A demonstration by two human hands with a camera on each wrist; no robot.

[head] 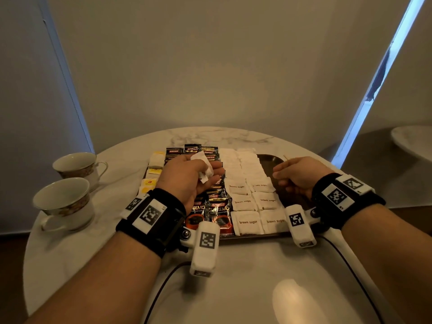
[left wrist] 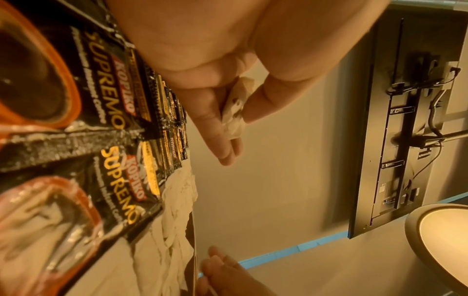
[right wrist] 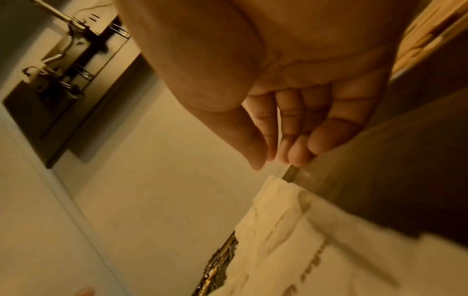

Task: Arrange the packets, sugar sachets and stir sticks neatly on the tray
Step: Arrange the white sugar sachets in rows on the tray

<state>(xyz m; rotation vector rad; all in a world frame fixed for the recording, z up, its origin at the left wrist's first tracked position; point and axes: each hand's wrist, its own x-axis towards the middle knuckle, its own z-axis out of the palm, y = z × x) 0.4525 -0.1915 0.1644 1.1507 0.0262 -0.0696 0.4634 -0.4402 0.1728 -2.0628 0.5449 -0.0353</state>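
Observation:
A dark tray (head: 271,162) on the marble table carries rows of black Kopiko coffee packets (head: 217,210), white brown sugar sachets (head: 247,222) and yellow packets (head: 149,185) along its left side. Above the coffee rows, my left hand (head: 210,170) pinches a crumpled white paper wrapper (head: 203,169) between thumb and fingers; the left wrist view shows the wrapper (left wrist: 234,112) in that pinch. My right hand (head: 278,176) hovers over the bare right part of the tray. It pinches a thin stir stick (head: 285,157), whose tip pokes out behind the knuckles.
Two teacups (head: 67,202) (head: 78,166) stand on the table left of the tray. The round table's (head: 233,277) front part lies bare between my forearms. A wall stands close behind it, and a second table (head: 413,141) sits at far right.

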